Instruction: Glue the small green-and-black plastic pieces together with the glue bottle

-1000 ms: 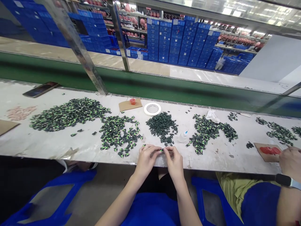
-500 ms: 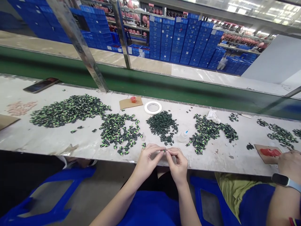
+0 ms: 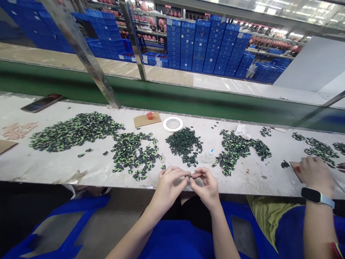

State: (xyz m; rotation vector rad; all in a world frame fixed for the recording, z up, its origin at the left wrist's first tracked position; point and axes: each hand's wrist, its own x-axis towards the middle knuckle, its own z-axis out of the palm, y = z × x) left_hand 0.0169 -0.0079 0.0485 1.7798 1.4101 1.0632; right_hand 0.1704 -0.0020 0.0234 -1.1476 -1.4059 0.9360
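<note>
My left hand (image 3: 172, 181) and my right hand (image 3: 206, 185) meet at the table's near edge, thumbs and fingertips pinched together. Between them is a tiny dark piece (image 3: 190, 176), mostly covered by the fingers; its exact kind cannot be made out. Just beyond my hands lies a pile of small dark green pieces (image 3: 183, 142). Left of it spreads a pile of black-and-green parts (image 3: 134, 153), and to the right another such pile (image 3: 234, 147). A small clear bottle with a blue needle tip (image 3: 208, 156) stands close to my right hand.
A white tape roll (image 3: 173, 124) and cardboard with a red cap-like item (image 3: 150, 116) lie at the back. A larger parts pile (image 3: 78, 131) and a phone (image 3: 42, 103) are left. At right, a co-worker's hand (image 3: 316, 174) with a watch reaches over the table.
My hands stay pinched together, with the right fingers slightly shifted around the tiny piece. The co-worker's hand at right has moved inward over the red-marked cardboard. The view has shifted slightly.
</note>
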